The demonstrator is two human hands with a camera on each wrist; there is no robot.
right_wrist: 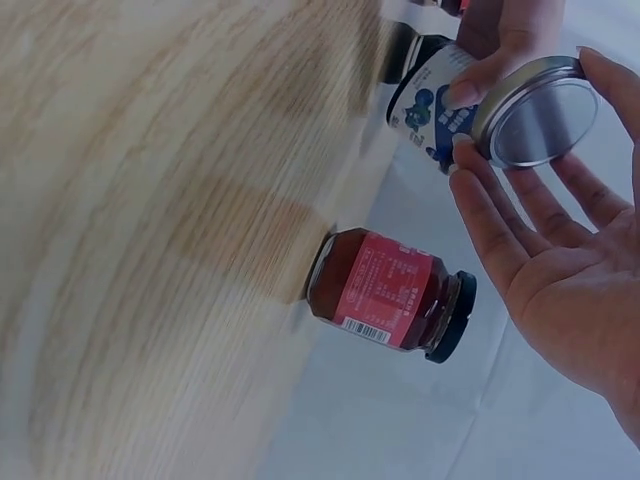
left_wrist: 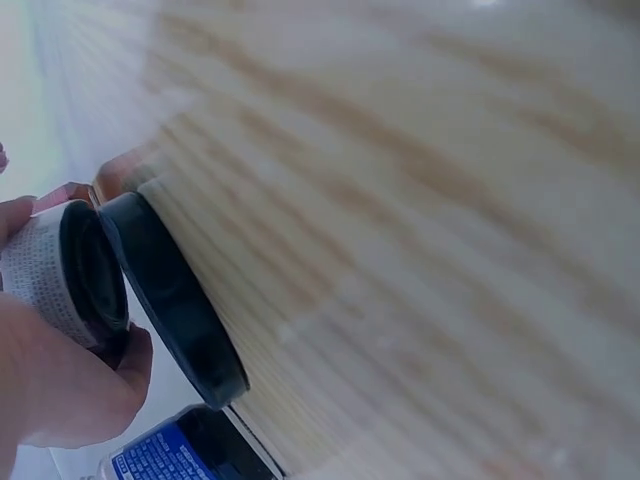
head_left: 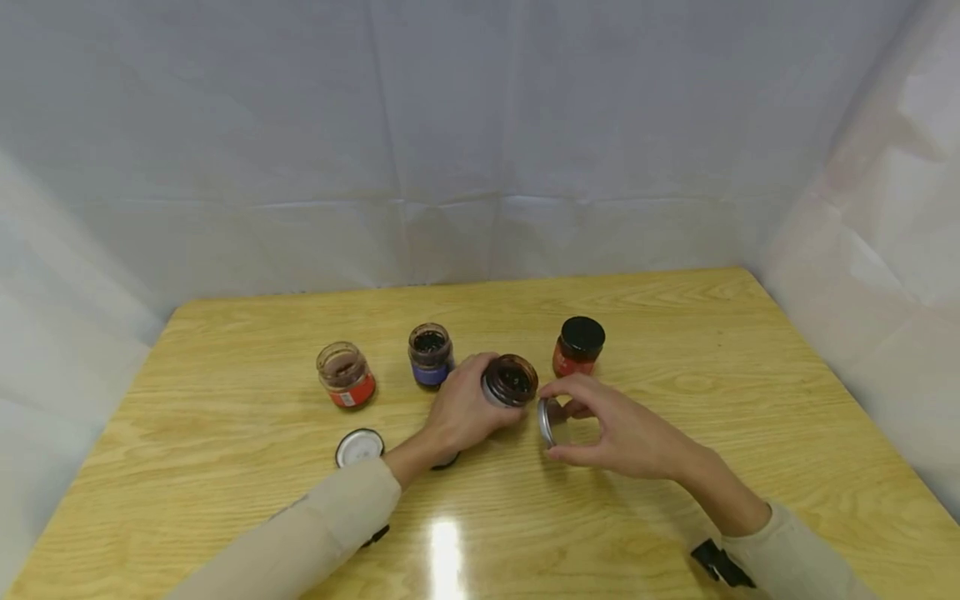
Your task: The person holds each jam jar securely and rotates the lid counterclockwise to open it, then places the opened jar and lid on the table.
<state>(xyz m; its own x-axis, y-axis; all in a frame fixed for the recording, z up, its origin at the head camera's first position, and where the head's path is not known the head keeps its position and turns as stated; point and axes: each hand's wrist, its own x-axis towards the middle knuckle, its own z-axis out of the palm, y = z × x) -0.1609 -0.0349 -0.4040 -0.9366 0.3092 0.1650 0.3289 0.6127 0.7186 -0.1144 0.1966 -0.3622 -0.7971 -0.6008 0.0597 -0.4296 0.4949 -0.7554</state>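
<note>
My left hand [head_left: 467, 408] grips an uncapped glass jar [head_left: 512, 381] of dark contents, its mouth facing up. In the right wrist view the jar's label [right_wrist: 425, 98] is white and blue with a blueberry picture. Just right of the jar, my right hand [head_left: 626, 429] pinches a silver lid [head_left: 547, 423] by its rim between thumb and fingers. The lid stands on edge, apart from the jar's mouth in the head view. Below the left hand a dark lid [left_wrist: 180, 300] lies on the table, mostly hidden by the wrist in the head view.
Behind the right hand stands a capped jar with a red label [head_left: 577, 346]. Left of the hands are two uncapped jars, one blue-labelled [head_left: 431, 357], one red-labelled [head_left: 347, 375]. A white lid [head_left: 360, 447] lies near the left forearm. White sheeting [head_left: 450, 167] borders the wooden table [head_left: 225, 500].
</note>
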